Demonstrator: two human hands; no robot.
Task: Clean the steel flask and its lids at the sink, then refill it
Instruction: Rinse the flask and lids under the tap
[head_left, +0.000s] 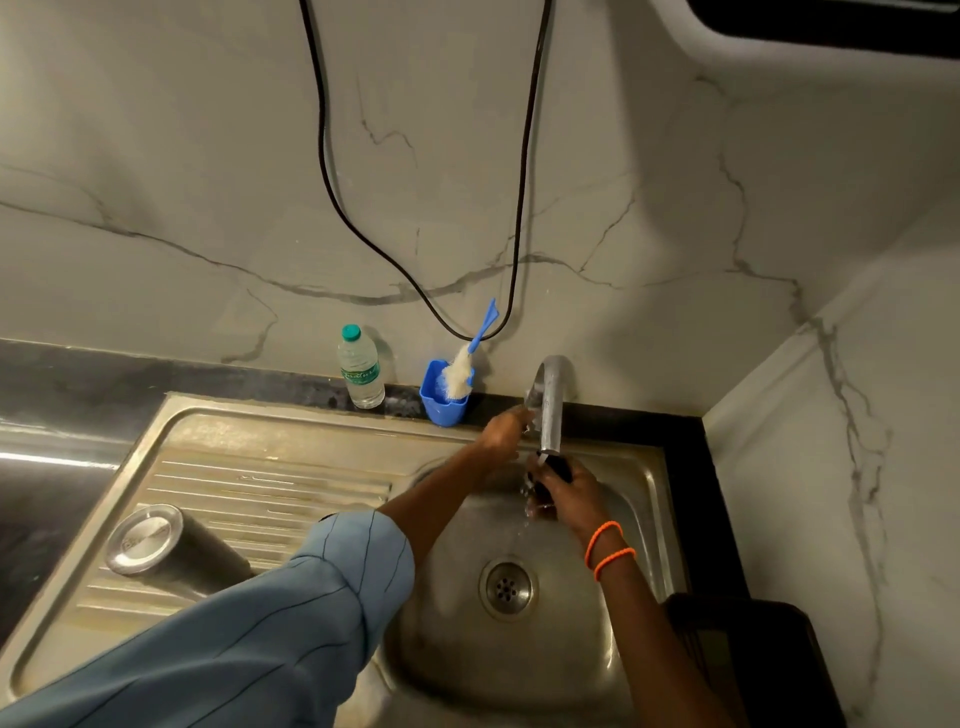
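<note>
**Lid under the running tap**

The right hand (563, 493) grips a dark lid (557, 467) just below the spout of the tap (551, 402), over the sink (587, 623), with water falling toward the drain (506, 588). The left hand (506, 428) reaches to the tap's base; its finger pose cannot be told. The steel flask (166, 545) lies on its side on the draining board, left of the basin. Far, by the wall, stand 1 water bottle (360, 366) and a blue holder (441, 397) with a brush (462, 371).
</note>
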